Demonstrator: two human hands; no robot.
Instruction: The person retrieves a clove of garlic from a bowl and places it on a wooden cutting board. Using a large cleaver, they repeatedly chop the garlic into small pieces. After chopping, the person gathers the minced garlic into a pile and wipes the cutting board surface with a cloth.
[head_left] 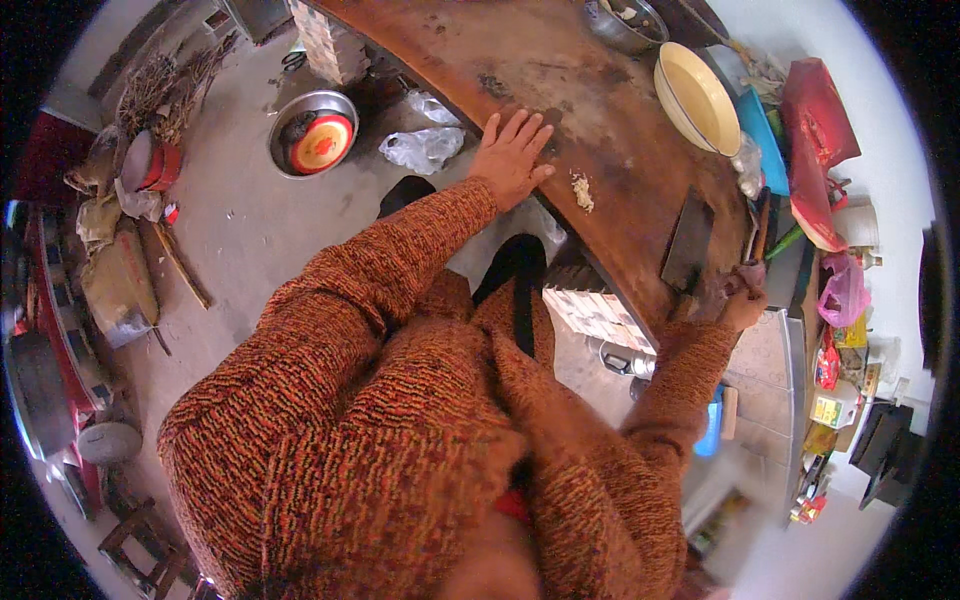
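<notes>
My left hand (508, 160) lies flat on the near edge of a brown wooden table (590, 110), fingers spread, holding nothing. A small heap of pale crumbs or shreds (581, 192) sits to its right. At the table's right end, my right hand (742, 302) is closed round a crumpled greyish-pink thing (738, 278), perhaps a cloth; its kind is not clear. Just left of that hand, a dark, flat, rectangular blade-like piece (688, 242) lies on the tabletop. A reddish-brown stick or handle (763, 225) is beyond the right hand.
A cream basin (697, 98) and a metal bowl (628, 25) stand at the table's far side. Beside them are a red bag (815, 120) and a blue tray (762, 140). On the floor are a metal basin (285, 160) and a clear plastic bag (422, 150).
</notes>
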